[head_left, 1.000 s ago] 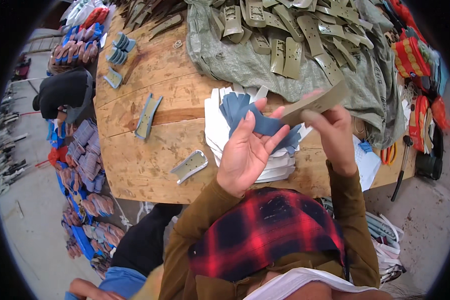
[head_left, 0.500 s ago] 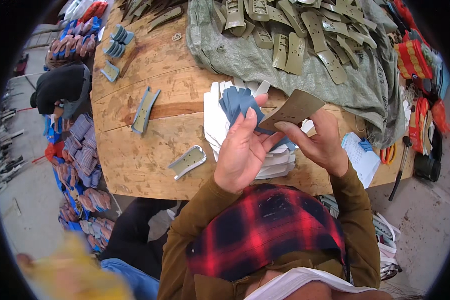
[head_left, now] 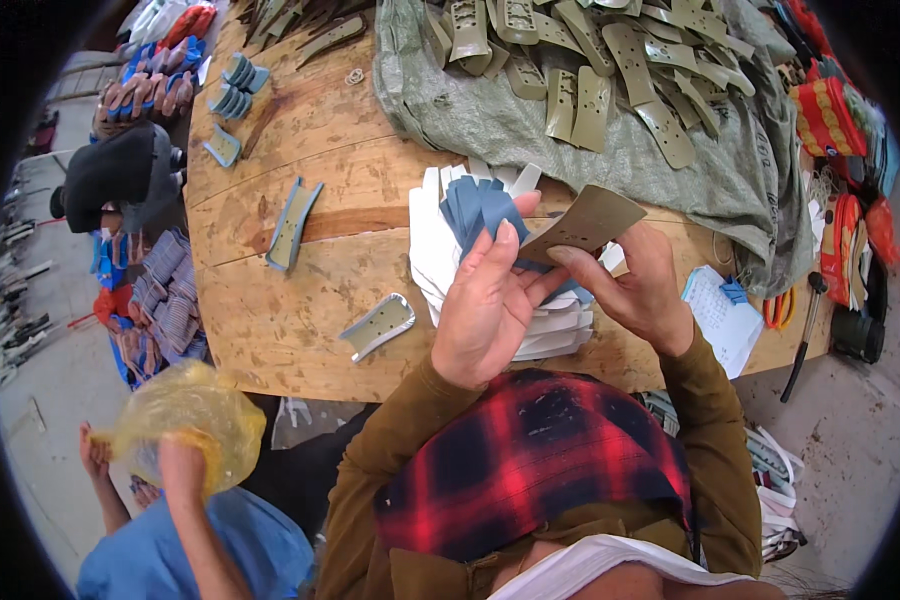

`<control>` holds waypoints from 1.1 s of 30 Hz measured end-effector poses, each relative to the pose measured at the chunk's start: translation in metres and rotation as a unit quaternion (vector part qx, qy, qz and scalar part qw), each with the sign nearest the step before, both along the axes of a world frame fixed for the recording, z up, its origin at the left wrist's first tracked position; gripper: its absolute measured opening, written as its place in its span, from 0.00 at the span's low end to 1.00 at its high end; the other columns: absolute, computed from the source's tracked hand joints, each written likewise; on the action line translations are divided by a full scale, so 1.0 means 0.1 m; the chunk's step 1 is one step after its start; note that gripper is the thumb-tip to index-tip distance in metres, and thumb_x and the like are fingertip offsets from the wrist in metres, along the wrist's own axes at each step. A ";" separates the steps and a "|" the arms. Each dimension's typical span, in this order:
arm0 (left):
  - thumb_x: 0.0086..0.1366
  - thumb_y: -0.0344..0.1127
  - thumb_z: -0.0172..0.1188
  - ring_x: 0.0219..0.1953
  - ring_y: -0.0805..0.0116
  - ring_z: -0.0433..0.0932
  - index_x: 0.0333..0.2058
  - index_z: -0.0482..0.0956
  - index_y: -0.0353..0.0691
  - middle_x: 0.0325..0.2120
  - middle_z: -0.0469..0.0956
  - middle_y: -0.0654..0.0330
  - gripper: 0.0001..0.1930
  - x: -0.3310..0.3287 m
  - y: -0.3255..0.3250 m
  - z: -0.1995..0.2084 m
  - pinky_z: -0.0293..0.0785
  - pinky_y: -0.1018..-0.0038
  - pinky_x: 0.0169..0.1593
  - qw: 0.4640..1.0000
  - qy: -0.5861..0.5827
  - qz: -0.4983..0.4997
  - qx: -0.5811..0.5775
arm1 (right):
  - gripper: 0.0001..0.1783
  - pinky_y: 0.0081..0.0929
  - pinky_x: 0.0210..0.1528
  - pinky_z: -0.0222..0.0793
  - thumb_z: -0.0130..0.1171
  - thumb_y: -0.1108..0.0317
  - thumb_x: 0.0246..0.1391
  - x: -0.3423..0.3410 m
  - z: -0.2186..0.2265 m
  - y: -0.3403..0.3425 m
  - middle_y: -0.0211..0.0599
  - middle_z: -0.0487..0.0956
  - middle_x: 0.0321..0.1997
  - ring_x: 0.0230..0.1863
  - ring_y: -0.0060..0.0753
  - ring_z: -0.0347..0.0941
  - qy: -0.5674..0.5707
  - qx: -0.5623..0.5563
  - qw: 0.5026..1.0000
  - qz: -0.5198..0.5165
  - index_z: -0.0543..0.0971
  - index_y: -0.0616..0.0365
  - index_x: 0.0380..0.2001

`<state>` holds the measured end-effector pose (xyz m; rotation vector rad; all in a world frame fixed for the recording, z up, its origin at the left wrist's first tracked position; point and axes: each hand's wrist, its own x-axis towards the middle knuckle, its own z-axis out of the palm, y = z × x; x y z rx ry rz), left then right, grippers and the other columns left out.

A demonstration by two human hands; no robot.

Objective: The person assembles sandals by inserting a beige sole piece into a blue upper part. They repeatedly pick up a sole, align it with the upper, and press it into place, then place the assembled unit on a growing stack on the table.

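Note:
Between the thumb and fingers of my left hand [head_left: 482, 315], a blue strip [head_left: 498, 207] is pinched; part of it runs behind a plate. That plate is an olive, slightly curved piece with small holes [head_left: 592, 222], gripped by my right hand [head_left: 642, 290] with the thumb on its face. The plate's left end meets the blue strip near my left fingers. Under my hands lies a pile of white strips [head_left: 428, 235], with more blue strips [head_left: 460, 215] fanned on top. To the left lie two plates edged with trim, one blue-edged [head_left: 293, 225], the other white-edged [head_left: 378, 327].
Many bare olive plates [head_left: 580, 105] lie on a grey-green woven sheet [head_left: 420, 85] at the back. Small blue-edged pieces [head_left: 232, 92] stand at the far left of the wooden table [head_left: 240, 320]. A written-on paper [head_left: 720, 315] and orange-handled scissors [head_left: 778, 308] lie right. Two people are at left.
My hands and the plate have barely moved. At lower left, a person's yellow plastic bag has shifted up and right, and their arms now show. The person in black at far left has shifted slightly.

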<state>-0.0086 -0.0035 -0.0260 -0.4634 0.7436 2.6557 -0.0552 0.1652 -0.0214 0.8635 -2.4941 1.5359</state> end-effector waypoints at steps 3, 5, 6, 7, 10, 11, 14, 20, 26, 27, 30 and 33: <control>0.75 0.45 0.45 0.54 0.64 0.74 0.63 0.61 0.40 0.54 0.73 0.56 0.24 0.00 -0.02 0.02 0.70 0.63 0.60 1.000 0.011 -0.012 0.009 | 0.22 0.31 0.28 0.72 0.69 0.73 0.47 -0.01 0.00 0.02 0.41 0.79 0.33 0.28 0.38 0.77 0.032 0.013 0.999 0.003 0.77 0.63 0.47; 0.75 0.46 0.46 0.53 0.66 0.75 0.63 0.62 0.38 0.53 0.75 0.55 0.24 -0.04 -0.08 0.06 0.70 0.65 0.59 0.998 0.035 -0.023 -0.036 | 0.21 0.33 0.30 0.73 0.69 0.74 0.46 -0.02 0.02 0.04 0.42 0.79 0.34 0.30 0.42 0.78 0.042 0.007 0.999 0.028 0.77 0.63 0.45; 0.75 0.47 0.47 0.52 0.67 0.76 0.62 0.63 0.37 0.51 0.76 0.54 0.25 -0.06 -0.13 0.08 0.70 0.66 0.58 0.994 0.054 -0.030 -0.089 | 0.21 0.34 0.31 0.73 0.69 0.75 0.46 -0.01 0.02 0.05 0.43 0.79 0.35 0.31 0.44 0.78 0.047 0.005 0.998 0.039 0.77 0.63 0.45; 0.75 0.47 0.47 0.51 0.68 0.76 0.62 0.64 0.36 0.50 0.77 0.54 0.25 -0.09 -0.15 0.11 0.70 0.67 0.58 0.987 0.074 -0.037 -0.141 | 0.20 0.34 0.32 0.74 0.68 0.76 0.45 0.01 -0.01 0.05 0.44 0.79 0.35 0.32 0.46 0.78 0.086 -0.003 0.996 0.034 0.77 0.63 0.44; 0.73 0.38 0.51 0.40 0.73 0.80 0.48 0.76 0.31 0.39 0.82 0.56 0.15 -0.14 -0.23 0.25 0.76 0.75 0.45 0.930 0.122 -0.024 -0.345 | 0.17 0.34 0.31 0.74 0.65 0.79 0.42 0.09 -0.05 0.05 0.45 0.78 0.35 0.32 0.47 0.77 0.184 0.003 0.982 0.035 0.75 0.63 0.39; 0.73 0.36 0.51 0.38 0.74 0.80 0.45 0.78 0.30 0.38 0.83 0.57 0.14 -0.14 -0.26 0.27 0.77 0.76 0.42 0.899 0.145 -0.031 -0.412 | 0.18 0.34 0.31 0.74 0.64 0.79 0.41 0.09 -0.02 0.07 0.44 0.77 0.35 0.32 0.45 0.77 0.200 0.024 0.978 0.044 0.75 0.63 0.39; 0.70 0.30 0.54 0.30 0.76 0.79 0.40 0.79 0.28 0.31 0.83 0.57 0.10 -0.10 -0.23 0.31 0.77 0.78 0.35 0.847 0.186 0.010 -0.498 | 0.18 0.32 0.30 0.73 0.60 0.76 0.40 0.09 0.08 0.12 0.43 0.76 0.36 0.30 0.38 0.75 0.237 0.065 0.967 0.067 0.75 0.64 0.40; 0.68 0.27 0.56 0.29 0.73 0.81 0.42 0.80 0.31 0.33 0.83 0.54 0.08 0.03 -0.20 0.39 0.75 0.76 0.33 0.710 0.279 0.006 -0.646 | 0.18 0.30 0.32 0.72 0.61 0.73 0.40 0.12 0.05 0.12 0.41 0.75 0.36 0.31 0.37 0.74 0.253 0.110 0.960 0.040 0.75 0.62 0.39; 0.67 0.24 0.56 0.36 0.64 0.84 0.45 0.78 0.29 0.39 0.83 0.49 0.10 0.10 -0.09 0.39 0.78 0.75 0.40 0.697 0.331 0.051 -0.634 | 0.17 0.28 0.31 0.69 0.61 0.72 0.41 0.13 0.03 0.06 0.35 0.72 0.33 0.30 0.32 0.73 0.228 0.102 0.968 0.011 0.75 0.60 0.38; 0.67 0.24 0.56 0.37 0.63 0.84 0.45 0.78 0.28 0.39 0.83 0.48 0.10 0.11 -0.10 0.39 0.78 0.74 0.41 0.702 0.327 0.040 -0.632 | 0.17 0.28 0.30 0.69 0.61 0.72 0.41 0.13 0.01 0.06 0.35 0.72 0.32 0.30 0.32 0.72 0.229 0.107 0.967 0.008 0.75 0.60 0.38; 0.68 0.24 0.53 0.40 0.60 0.84 0.46 0.77 0.26 0.41 0.83 0.46 0.11 0.12 -0.12 0.43 0.77 0.73 0.44 0.708 0.320 0.013 -0.629 | 0.16 0.28 0.29 0.68 0.60 0.71 0.42 0.13 -0.02 0.06 0.34 0.71 0.31 0.28 0.32 0.71 0.232 0.115 0.966 0.001 0.74 0.60 0.38; 0.70 0.24 0.48 0.43 0.62 0.82 0.48 0.76 0.25 0.43 0.82 0.46 0.13 0.13 -0.11 0.47 0.75 0.72 0.48 0.714 0.308 -0.010 -0.628 | 0.16 0.28 0.29 0.67 0.60 0.71 0.42 0.13 -0.03 0.05 0.34 0.70 0.30 0.28 0.32 0.71 0.230 0.120 0.966 -0.002 0.74 0.60 0.38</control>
